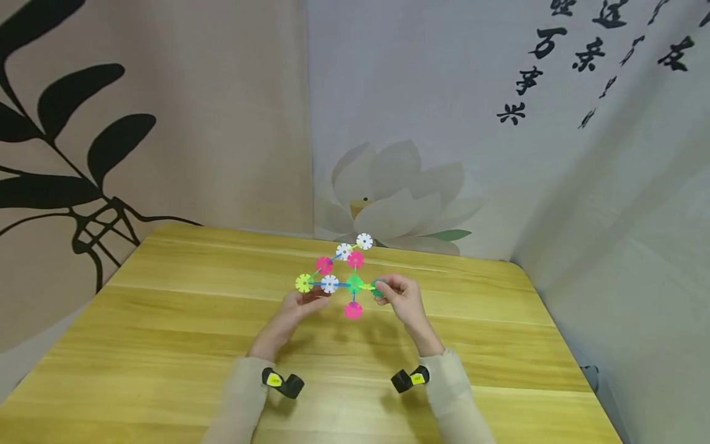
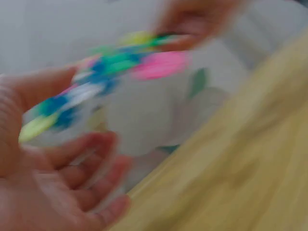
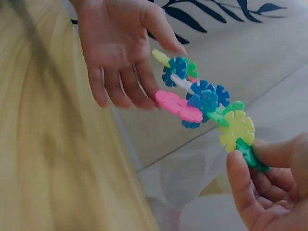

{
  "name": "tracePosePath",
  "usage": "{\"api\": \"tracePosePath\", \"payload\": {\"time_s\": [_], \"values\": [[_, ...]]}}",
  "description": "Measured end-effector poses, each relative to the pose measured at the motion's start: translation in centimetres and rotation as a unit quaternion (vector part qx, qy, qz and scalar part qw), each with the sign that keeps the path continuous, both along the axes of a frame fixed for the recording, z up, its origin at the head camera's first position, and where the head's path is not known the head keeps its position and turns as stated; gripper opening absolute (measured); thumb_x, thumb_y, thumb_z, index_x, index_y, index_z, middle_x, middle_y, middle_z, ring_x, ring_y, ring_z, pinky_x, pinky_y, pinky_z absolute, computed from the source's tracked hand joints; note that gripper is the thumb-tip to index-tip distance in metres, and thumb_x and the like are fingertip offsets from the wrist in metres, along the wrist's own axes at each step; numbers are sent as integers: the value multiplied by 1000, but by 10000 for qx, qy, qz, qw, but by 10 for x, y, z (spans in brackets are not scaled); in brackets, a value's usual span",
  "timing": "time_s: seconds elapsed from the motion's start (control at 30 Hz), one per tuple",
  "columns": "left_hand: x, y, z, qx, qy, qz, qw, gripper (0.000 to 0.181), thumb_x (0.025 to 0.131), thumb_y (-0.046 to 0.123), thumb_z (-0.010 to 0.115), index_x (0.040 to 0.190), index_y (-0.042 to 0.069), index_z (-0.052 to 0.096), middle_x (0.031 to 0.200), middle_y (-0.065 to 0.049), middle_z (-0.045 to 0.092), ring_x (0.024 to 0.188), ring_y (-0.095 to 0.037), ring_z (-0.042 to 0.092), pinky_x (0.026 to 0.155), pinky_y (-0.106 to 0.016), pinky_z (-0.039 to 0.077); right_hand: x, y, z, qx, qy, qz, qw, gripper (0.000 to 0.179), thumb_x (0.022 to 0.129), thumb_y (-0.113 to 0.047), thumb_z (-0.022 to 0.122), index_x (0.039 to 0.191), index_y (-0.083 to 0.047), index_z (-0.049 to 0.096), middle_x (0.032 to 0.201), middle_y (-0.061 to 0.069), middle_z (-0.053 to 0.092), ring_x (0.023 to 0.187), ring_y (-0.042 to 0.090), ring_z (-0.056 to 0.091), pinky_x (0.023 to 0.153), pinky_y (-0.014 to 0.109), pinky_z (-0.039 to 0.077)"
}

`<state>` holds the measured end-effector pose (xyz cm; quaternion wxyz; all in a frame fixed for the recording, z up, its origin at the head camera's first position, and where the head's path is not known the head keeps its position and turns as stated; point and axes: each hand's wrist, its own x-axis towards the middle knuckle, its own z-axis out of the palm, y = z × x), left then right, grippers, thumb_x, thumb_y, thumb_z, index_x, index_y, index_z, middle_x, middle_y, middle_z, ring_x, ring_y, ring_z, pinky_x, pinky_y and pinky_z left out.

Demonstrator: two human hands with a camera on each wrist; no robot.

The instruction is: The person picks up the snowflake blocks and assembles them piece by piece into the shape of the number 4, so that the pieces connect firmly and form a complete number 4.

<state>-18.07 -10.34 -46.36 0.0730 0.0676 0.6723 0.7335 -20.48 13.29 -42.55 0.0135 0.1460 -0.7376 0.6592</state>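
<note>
A joined chain of notched plastic snowflake discs (image 1: 330, 283), in pink, white, yellow, green and blue, is held above the table. My right hand (image 1: 405, 299) pinches the dark green disc (image 3: 246, 152) at its right end between thumb and fingertips. That disc slots into a yellow disc (image 3: 236, 130). My left hand (image 3: 118, 45) is by the chain's other side, its fingers extended and apart, holding nothing. A pink disc (image 3: 178, 107) lies close to its fingertips; I cannot tell whether they touch. In the left wrist view the chain is blurred.
The wooden table (image 1: 166, 345) spreads under both hands. A curtain with a printed lotus (image 1: 399, 191) and dark leaves (image 1: 77, 92) hangs behind it. Each sleeve's wrist bears a black strap with a small camera (image 1: 410, 379).
</note>
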Motion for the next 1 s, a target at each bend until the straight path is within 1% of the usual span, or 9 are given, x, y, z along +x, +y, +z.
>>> {"api": "tracePosePath", "payload": {"time_s": [0.1, 0.17, 0.23, 0.37, 0.53, 0.63, 0.77, 0.87, 1.0], "values": [[-4, -19, 0, -44, -129, -337, 9993, 47, 94, 19, 54, 133, -5, 43, 136, -25, 43, 125, -31, 39, 108, -50, 27, 0, 8, -9, 52, -123, -4, 9999, 17, 90, 1, 58, 93, 17, 61, 77, 18, 64, 60, 10, 61, 57, 20, 55], [-8, -25, 1, -150, -171, -389, 9990, 51, 97, 26, 51, 136, -4, 40, 139, -23, 41, 129, -33, 34, 109, -53, 23, 1, 12, -13, 171, -226, -21, 9996, 17, 90, 0, 59, 92, 17, 62, 77, 18, 64, 60, 10, 62, 57, 22, 56], [-14, -24, 4, -339, -248, -364, 9985, 56, 97, 35, 50, 137, -2, 41, 139, -19, 42, 129, -32, 35, 108, -54, 23, 2, 15, -18, 330, -357, 6, 9988, 17, 90, -1, 59, 92, 16, 63, 76, 16, 65, 61, 10, 62, 58, 24, 57], [-26, -15, 7, -750, -550, -390, 9949, 59, 92, 44, 56, 132, 0, 49, 132, -15, 51, 119, -30, 47, 106, -52, 30, 5, 19, -26, 569, -511, 140, 9970, 18, 91, -3, 59, 95, 14, 63, 76, 15, 65, 63, 11, 62, 61, 27, 57], [-42, -4, 7, -1020, -659, -443, 9916, 47, 91, 32, 61, 123, -2, 57, 120, -14, 60, 108, -25, 56, 98, -43, 45, 6, 22, -34, 571, -528, 312, 9965, 19, 91, -4, 59, 96, 15, 63, 79, 23, 64, 64, 13, 62, 60, 26, 57], [-48, 0, 5, -1215, -737, -391, 9891, 36, 92, 24, 61, 117, -3, 60, 109, -11, 64, 98, -21, 60, 90, -38, 50, 6, 23, -39, 512, -643, 339, 9960, 19, 91, -3, 59, 96, 15, 62, 78, 20, 63, 63, 12, 61, 61, 27, 57], [-54, 6, 3, -1249, -951, -176, 9874, 30, 91, 17, 62, 111, -5, 61, 95, -7, 64, 83, -16, 59, 79, -31, 53, 5, 23, -45, 279, -1056, 285, 9936, 20, 91, -2, 58, 98, 16, 60, 75, 10, 63, 62, 10, 60, 60, 24, 57], [-59, 11, -1, -1230, -1095, 58, 9863, 26, 89, 14, 63, 107, -5, 62, 88, -5, 63, 76, -14, 57, 72, -25, 53, 4, 22, -50, 61, -1391, 178, 9901, 20, 91, 0, 57, 99, 18, 59, 74, 8, 63, 62, 11, 60, 59, 21, 56], [-65, 17, -6, -1346, -1141, 321, 9838, 22, 88, 12, 64, 103, -4, 64, 84, -4, 63, 72, -11, 54, 65, -21, 49, 3, 20, -56, -94, -1694, -42, 9855, 18, 91, 3, 55, 99, 18, 58, 74, 8, 64, 62, 12, 62, 60, 22, 57]]}}
